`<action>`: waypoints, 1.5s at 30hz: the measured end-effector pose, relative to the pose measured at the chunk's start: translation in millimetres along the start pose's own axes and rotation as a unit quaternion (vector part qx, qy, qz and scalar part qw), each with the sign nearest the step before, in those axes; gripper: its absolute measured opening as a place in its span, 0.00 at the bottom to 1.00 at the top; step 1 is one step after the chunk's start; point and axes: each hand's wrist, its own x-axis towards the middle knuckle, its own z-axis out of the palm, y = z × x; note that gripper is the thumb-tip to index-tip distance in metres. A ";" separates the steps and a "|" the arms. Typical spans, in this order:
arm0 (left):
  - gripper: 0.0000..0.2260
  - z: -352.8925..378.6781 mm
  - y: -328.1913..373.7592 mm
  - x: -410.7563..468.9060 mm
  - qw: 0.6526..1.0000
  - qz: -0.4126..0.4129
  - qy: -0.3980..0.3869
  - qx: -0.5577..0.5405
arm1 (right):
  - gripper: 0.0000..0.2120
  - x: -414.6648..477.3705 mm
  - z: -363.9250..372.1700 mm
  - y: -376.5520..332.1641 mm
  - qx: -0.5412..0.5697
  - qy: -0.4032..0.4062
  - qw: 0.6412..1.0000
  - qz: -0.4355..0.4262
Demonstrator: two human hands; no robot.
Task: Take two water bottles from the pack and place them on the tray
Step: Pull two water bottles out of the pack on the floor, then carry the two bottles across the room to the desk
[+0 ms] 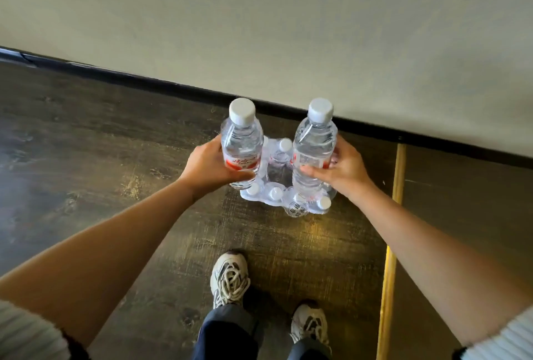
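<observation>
Two water bottles are held upright above the pack, one in each hand. The left bottle (242, 143) is gripped by the left hand (209, 165) around its lower body, at and below the red label; the thumb is seen across the near side of the bottle and the remaining fingers are hidden behind it. The right bottle (315, 147) is gripped in the same manner by the right hand (341, 169), with the thumb laid across the near side just under the label. Both bottles are clear, filled, and closed with white caps. They are kept apart from each other, with the pack visible in the gap between them.

The pack (284, 183) is set on the dark wooden floor (86, 143), close to the black skirting (173, 87) at the foot of a pale wall (259, 13). It is wrapped in clear film, and several white caps of the bottles left inside are seen through the film, along with a round printed seal at the near edge. Whether the bottoms of the held bottles touch the pack cannot be told.

A yellow strip (393, 230) is laid along the floor to the right of the pack. Two light laced shoes (229, 279) and dark trouser legs are seen at the lower edge. The tray is not in view.
</observation>
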 end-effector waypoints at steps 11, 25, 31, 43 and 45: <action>0.27 -185.7 107.2 -154.1 0.984 -0.006 0.140 -0.111 | 0.24 -76.5 -11.0 -237.6 -0.013 -0.095 0.985 -0.142; 0.27 -492.3 158.1 -485.2 0.890 -0.018 0.426 -0.159 | 0.26 -218.9 143.0 -643.8 -0.024 -0.281 0.861 -0.423; 0.22 -585.3 114.9 -616.5 0.841 -0.050 0.519 -0.143 | 0.29 -297.6 274.4 -779.6 -0.008 -0.351 0.799 -0.489; 0.27 -742.3 -6.0 -750.3 0.741 -0.067 0.658 -0.118 | 0.16 -412.3 511.9 -944.2 0.065 -0.484 0.699 -0.522; 0.24 -778.7 -36.5 -754.9 0.726 -0.075 0.674 -0.114 | 0.14 -411.5 556.7 -968.1 0.074 -0.497 0.692 -0.519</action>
